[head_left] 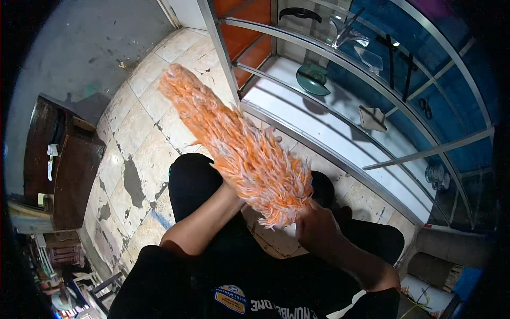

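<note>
A long fluffy duster (239,146), orange with white-tipped strands, lies slantwise across the middle, in front of my knees. Its far end points up and left, toward the tiled floor. Closed on the near end is my right hand (319,226), at the lower right of the duster. My left hand (235,194) is under the duster, mostly covered by the fluff. Only its wrist side and some fingertips at the far edge show, wrapped round it from below. Any handle is hidden.
A metal-framed glass display case (329,114) with a white shelf stands close at the right; a green glass dish (313,80) and scissors (425,108) are in it. A brown wooden cabinet (79,175) is at the left. The tiled floor (139,154) has worn patches.
</note>
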Demonstrator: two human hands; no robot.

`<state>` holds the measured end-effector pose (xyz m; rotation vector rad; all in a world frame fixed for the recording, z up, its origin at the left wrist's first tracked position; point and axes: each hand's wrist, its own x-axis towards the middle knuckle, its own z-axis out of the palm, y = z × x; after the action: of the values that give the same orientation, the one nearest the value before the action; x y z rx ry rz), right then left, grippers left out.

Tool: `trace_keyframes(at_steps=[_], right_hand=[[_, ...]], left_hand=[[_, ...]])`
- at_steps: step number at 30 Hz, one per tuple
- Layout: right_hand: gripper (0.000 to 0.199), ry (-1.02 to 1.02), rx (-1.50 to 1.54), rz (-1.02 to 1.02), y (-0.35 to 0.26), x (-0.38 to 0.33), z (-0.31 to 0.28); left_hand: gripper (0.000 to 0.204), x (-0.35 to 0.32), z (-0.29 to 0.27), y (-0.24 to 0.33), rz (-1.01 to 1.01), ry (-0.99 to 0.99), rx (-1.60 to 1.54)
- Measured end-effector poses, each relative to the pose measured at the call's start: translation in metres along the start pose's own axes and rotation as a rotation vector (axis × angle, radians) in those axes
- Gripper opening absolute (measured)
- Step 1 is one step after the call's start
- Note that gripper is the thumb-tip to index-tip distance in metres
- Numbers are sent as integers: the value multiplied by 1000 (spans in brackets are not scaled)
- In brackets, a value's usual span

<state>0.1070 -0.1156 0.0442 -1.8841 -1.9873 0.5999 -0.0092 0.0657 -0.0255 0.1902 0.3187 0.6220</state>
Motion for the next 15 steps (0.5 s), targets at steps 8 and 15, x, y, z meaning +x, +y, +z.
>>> trace_keyframes(at_steps=[8, 15], right_hand=[[16, 125, 376, 32, 16, -1, -3], [23, 413, 467, 382, 51, -5, -40]], left_hand=[[58, -8, 24, 0, 224, -134, -18], [50, -4, 48, 18, 111, 471, 429]])
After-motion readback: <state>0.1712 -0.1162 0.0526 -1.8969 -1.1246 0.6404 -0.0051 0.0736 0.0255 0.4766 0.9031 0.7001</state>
